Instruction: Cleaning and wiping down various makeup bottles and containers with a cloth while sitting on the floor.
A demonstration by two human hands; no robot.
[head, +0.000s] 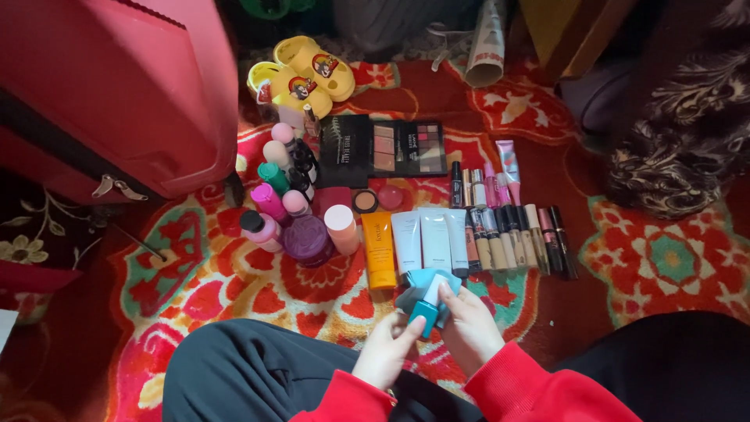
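Observation:
My left hand and my right hand meet over my lap, both holding a small teal bottle wrapped partly in a light blue cloth. My left thumb rests on the bottle's teal cap. My right hand grips the cloth and the bottle's side. Just beyond lie an orange tube and pale tubes in a row on the patterned rug.
A red suitcase stands at the left. Yellow child's shoes, an open eyeshadow palette, pink and purple jars and bottles, and a row of slim makeup sticks lie on the rug. A dark patterned blanket sits right.

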